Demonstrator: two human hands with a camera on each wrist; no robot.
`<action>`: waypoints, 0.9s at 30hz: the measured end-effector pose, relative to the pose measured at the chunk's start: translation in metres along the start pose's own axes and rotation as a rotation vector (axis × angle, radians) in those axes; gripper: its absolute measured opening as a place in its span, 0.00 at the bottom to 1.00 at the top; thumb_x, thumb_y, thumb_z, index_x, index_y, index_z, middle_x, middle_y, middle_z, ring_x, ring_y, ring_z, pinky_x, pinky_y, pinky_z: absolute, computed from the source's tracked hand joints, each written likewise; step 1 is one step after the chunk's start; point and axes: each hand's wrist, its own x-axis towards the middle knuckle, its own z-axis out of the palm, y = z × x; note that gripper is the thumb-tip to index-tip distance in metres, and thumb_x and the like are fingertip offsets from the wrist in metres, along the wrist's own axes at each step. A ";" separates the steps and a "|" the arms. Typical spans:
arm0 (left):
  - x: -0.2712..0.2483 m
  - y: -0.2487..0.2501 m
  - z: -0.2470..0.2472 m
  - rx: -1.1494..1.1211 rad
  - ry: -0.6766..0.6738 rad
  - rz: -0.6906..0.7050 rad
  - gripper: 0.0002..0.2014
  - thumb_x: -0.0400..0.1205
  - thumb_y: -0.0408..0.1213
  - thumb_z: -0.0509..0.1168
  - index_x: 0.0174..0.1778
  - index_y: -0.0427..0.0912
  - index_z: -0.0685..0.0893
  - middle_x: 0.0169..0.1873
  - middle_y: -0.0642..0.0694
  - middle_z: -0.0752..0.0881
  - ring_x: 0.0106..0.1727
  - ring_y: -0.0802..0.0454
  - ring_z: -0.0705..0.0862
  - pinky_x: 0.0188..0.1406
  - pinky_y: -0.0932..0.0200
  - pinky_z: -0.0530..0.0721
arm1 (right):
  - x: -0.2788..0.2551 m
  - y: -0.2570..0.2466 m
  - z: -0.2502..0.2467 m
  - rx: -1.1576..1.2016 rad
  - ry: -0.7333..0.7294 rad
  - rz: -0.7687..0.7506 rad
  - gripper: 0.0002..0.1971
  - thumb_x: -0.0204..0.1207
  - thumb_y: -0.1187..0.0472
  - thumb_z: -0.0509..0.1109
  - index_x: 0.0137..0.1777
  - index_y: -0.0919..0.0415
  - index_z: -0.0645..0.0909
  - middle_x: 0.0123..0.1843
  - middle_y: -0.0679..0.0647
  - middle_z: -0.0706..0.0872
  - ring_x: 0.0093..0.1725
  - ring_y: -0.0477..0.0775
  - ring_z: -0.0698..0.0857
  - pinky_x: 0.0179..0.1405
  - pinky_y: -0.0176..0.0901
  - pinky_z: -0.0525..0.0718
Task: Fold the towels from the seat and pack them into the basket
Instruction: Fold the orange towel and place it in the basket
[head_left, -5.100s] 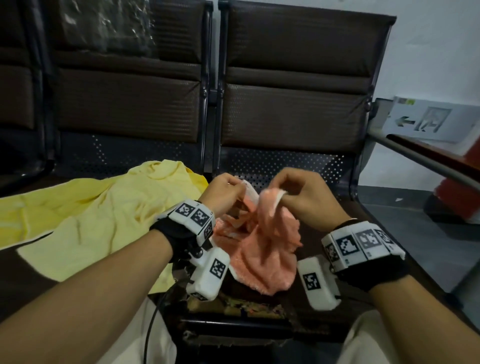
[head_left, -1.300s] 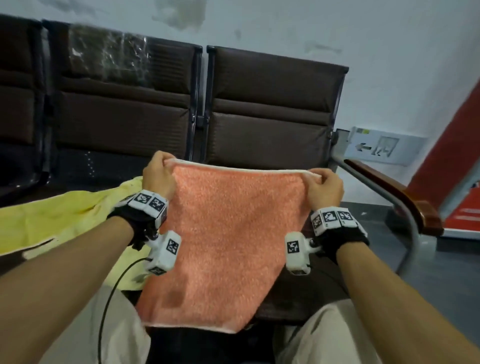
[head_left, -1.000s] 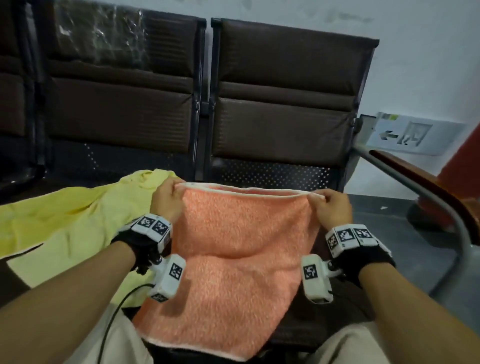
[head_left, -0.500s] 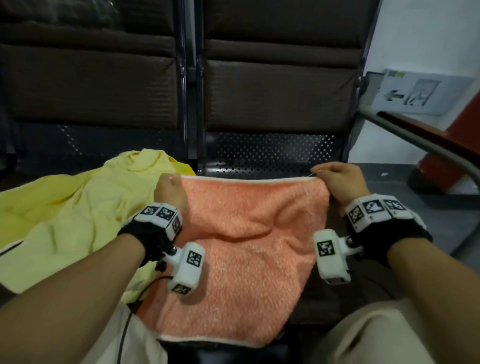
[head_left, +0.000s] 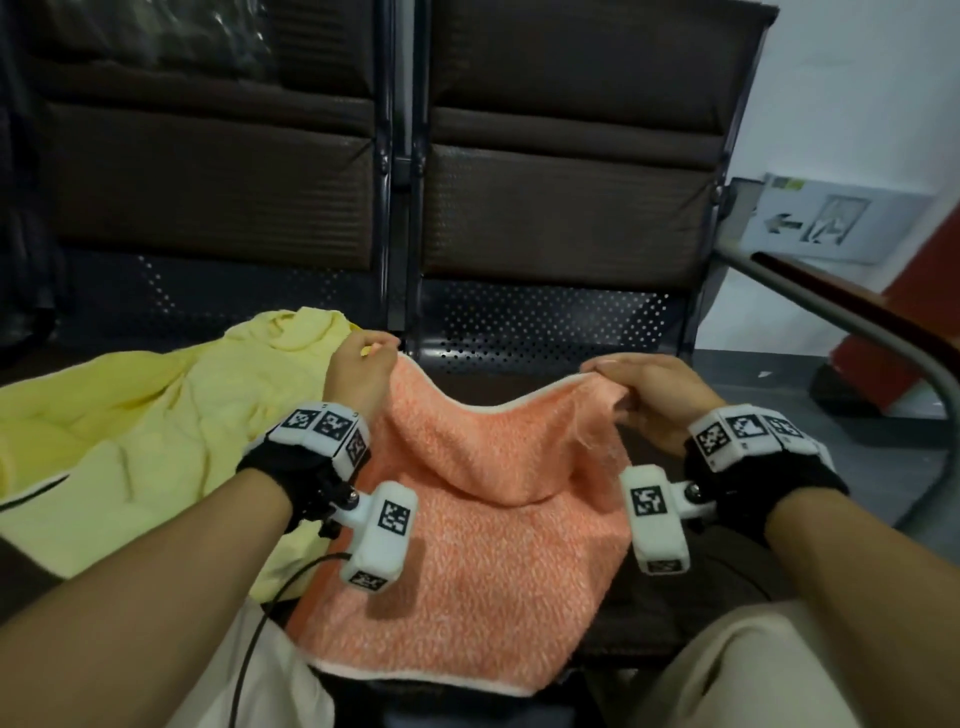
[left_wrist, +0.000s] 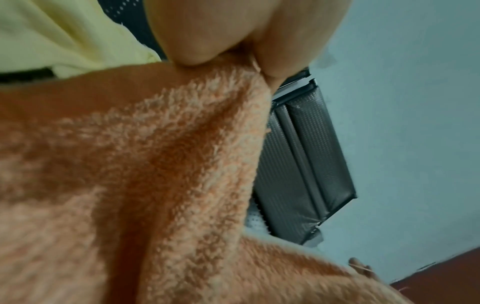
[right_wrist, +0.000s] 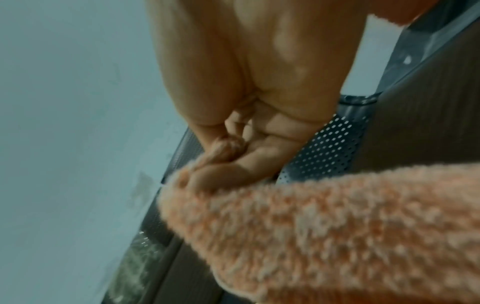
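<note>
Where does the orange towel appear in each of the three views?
Head: orange towel in the centre, between both wrists.
Left wrist: fills the lower left, corner pinched by the left hand.
Right wrist: lower right, corner held by the right hand.
Shared landmark: brown seat back.

I see dark brown padded backrests (head_left: 566, 208) behind, two side by side | perforated metal panel (head_left: 545, 325) below them | metal armrest with wood top (head_left: 852, 312) at right | arrow sign (head_left: 821, 221) on white wall (head_left: 857, 93) | grey floor (head_left: 779, 374) | beige trousers (head_left: 727, 670) bottom edge
</note>
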 end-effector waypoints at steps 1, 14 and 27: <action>-0.002 0.005 0.001 -0.065 -0.023 0.005 0.07 0.82 0.36 0.62 0.48 0.44 0.86 0.49 0.49 0.85 0.54 0.50 0.81 0.56 0.55 0.78 | -0.002 -0.005 0.005 0.047 -0.082 -0.018 0.10 0.80 0.68 0.64 0.43 0.64 0.88 0.30 0.57 0.82 0.21 0.44 0.79 0.17 0.33 0.81; -0.023 0.020 0.004 -0.173 -0.186 -0.041 0.15 0.79 0.30 0.54 0.38 0.45 0.86 0.49 0.47 0.84 0.51 0.53 0.79 0.52 0.59 0.77 | -0.017 0.002 0.037 -0.522 -0.386 -0.235 0.07 0.74 0.73 0.70 0.48 0.64 0.87 0.45 0.66 0.90 0.44 0.50 0.91 0.43 0.38 0.88; -0.048 0.025 -0.002 -0.167 -0.606 0.011 0.06 0.80 0.28 0.65 0.53 0.37 0.81 0.45 0.37 0.87 0.42 0.46 0.87 0.40 0.53 0.87 | -0.012 0.008 0.080 -0.802 -0.205 -0.635 0.02 0.72 0.56 0.76 0.41 0.52 0.86 0.34 0.43 0.87 0.35 0.38 0.84 0.37 0.37 0.80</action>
